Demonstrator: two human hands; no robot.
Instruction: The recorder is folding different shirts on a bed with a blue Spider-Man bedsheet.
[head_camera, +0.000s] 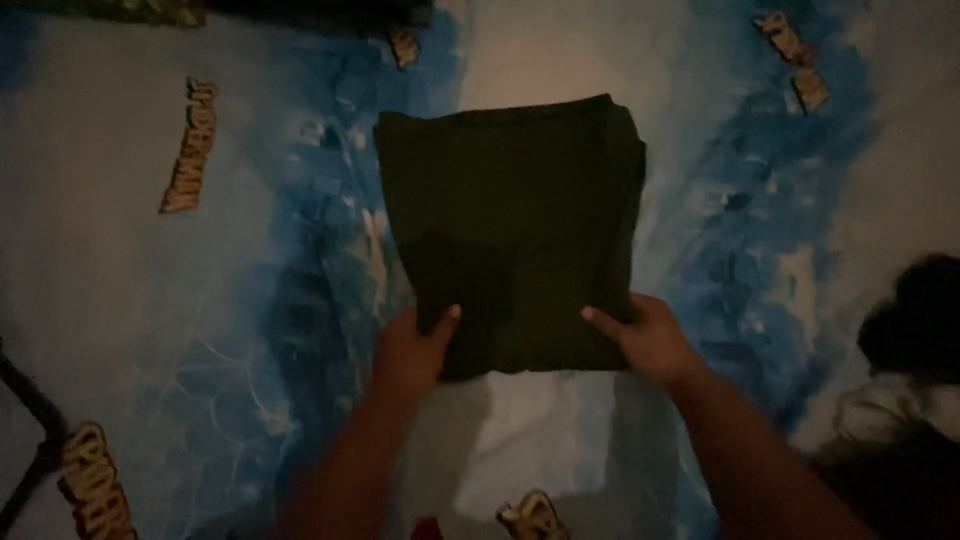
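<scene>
Head view shows a folded dark green garment (510, 230) lying flat on a bed sheet (150, 300) printed in blue and white, just above centre. Left hand (412, 350) pinches its near edge at seven o'clock, thumb on top; right hand (645, 340) pinches the near edge at five o'clock the same way. Keeping both grips level and the near edge taut should keep the fold square. A dark heap (915, 320) sits at three o'clock, well apart.
</scene>
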